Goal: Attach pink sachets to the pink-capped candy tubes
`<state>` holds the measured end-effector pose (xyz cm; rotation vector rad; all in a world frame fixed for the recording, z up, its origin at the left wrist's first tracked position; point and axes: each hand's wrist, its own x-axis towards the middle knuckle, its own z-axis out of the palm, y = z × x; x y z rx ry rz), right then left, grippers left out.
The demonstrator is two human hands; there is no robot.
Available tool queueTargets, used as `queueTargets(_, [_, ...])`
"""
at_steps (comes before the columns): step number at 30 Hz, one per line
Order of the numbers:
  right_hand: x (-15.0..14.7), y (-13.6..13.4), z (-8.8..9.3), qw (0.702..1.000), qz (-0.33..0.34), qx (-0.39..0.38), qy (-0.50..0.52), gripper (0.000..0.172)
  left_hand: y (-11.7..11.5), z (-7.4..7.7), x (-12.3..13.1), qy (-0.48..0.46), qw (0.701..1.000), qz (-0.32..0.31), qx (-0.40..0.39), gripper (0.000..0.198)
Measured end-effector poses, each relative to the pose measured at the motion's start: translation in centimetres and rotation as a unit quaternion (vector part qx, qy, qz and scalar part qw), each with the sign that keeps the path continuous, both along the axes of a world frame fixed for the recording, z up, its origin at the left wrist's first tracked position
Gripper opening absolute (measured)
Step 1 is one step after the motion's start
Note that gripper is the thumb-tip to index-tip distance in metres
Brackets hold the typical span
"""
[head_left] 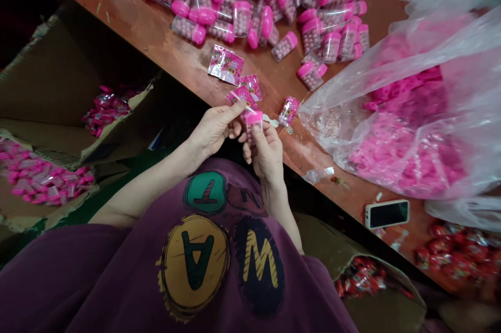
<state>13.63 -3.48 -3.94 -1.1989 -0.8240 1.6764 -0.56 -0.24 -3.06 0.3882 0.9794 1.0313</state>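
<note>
Close to the table edge, my right hand (266,153) grips a small clear candy bottle (253,123) with a pink cap, pink balls showing inside. My left hand (215,129) pinches a pink printed wrapper (239,95) between thumb and fingers, right against the bottle's cap. How far the wrapper covers the cap I cannot tell. Just beyond it lies another printed wrapper (252,84), and a flat stack of them (226,64) rests farther up the table. A wrapped pink piece (289,110) sits right of my hands.
A heap of capped candy bottles (241,19) covers the far table (172,56). At right are a plastic bag (407,140) of pink pieces, a phone (387,214) and red wrapped items (457,252). Cardboard boxes (47,72) with pink bottles stand below left; another box (383,312) is below right.
</note>
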Motion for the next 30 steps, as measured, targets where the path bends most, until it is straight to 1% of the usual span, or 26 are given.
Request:
queueTargets(5, [-0.1, -0.2, -0.8, 0.999, 0.027, 0.038, -0.019, 0.033, 0.1, -0.2, 0.2, -0.007, 0.999, -0.037, 0.003, 0.046])
queueTargets(8, [-0.2, -0.2, -1.2, 0.995, 0.009, 0.082, -0.059, 0.036, -0.1, -0.6, 0.6, -0.023, 0.998, -0.056, 0.005, 0.047])
queueTargets(10, [-0.2, 0.1, -1.4, 0.989, -0.016, 0.113, -0.094, 0.043, -0.5, -0.7, 1.0, -0.020, 0.999, -0.047, 0.007, 0.047])
queueTargets(12, [-0.1, 0.4, -1.5, 0.987, -0.019, 0.117, -0.107, 0.047, -0.8, -0.7, 1.3, -0.010, 0.999, -0.034, 0.009, 0.045])
queueTargets(16, [0.9, 0.8, -1.4, 0.996, 0.041, 0.072, -0.045, 0.046, -0.8, -0.6, 1.1, 0.004, 0.999, -0.044, 0.009, 0.047])
queueTargets(18, [1.6, 0.7, -1.3, 0.994, 0.071, 0.077, -0.031, 0.052, -0.6, -0.6, 0.8, 0.010, 0.999, -0.042, 0.006, 0.049])
queueTargets(20, [2.0, 0.5, -1.3, 0.991, 0.085, 0.091, -0.047, 0.058, -0.5, -0.5, 0.6, 0.016, 0.999, -0.046, 0.004, 0.047])
queueTargets(24, [1.9, 0.3, -1.7, 0.989, 0.052, 0.111, -0.079, 0.054, -1.0, -0.4, 1.0, 0.026, 0.995, -0.094, 0.003, 0.038])
queueTargets(26, [1.8, 0.3, -2.0, 0.988, 0.049, 0.114, -0.096, 0.051, -1.2, -0.4, 1.3, 0.037, 0.994, -0.105, 0.005, 0.037])
queueTargets(28, [2.2, 0.4, -2.1, 0.984, 0.045, 0.124, -0.122, 0.048, -1.3, -0.4, 1.7, 0.046, 0.992, -0.120, 0.008, 0.037])
queueTargets(30, [3.2, 0.7, -1.9, 0.976, 0.023, 0.145, -0.163, 0.046, -1.4, -0.3, 2.0, 0.045, 0.989, -0.142, 0.018, 0.034])
